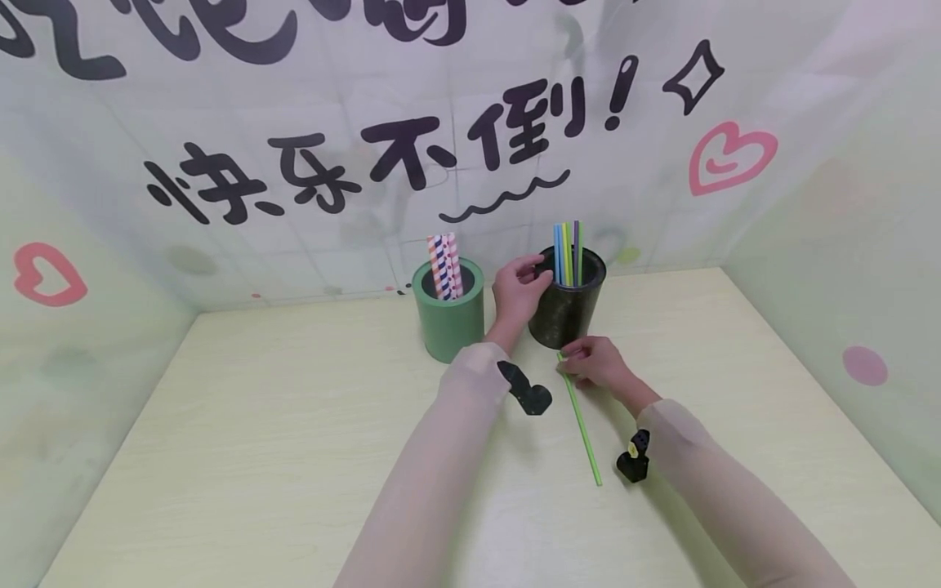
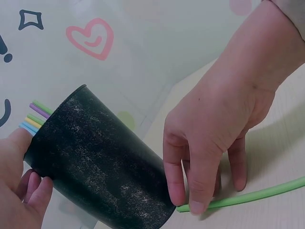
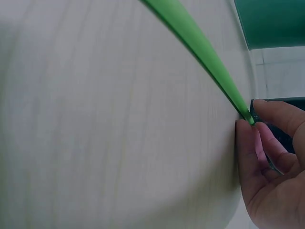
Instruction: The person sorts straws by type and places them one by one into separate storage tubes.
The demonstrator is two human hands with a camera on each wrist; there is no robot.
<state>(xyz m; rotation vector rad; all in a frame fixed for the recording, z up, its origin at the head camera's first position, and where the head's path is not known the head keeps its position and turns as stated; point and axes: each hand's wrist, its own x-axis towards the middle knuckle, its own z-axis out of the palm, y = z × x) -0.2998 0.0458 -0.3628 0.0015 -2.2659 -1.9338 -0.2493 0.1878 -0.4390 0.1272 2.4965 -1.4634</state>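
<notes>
The left hand grips the upper left side of a black cup, close to its rim. Several plain straws in blue, yellow, purple and green stand in that cup. By the cup's base, the right hand pinches the far end of a green straw that lies along the tabletop towards the person. In the left wrist view, the thumb of the right hand is at the tip of the straw, right beside the cup's bottom edge. The right wrist view shows the green straw running to the fingertips.
A green cup with several patterned paper straws stands left of the black cup. Both are near the back of the pale wooden table. A printed backdrop rises behind and at both sides.
</notes>
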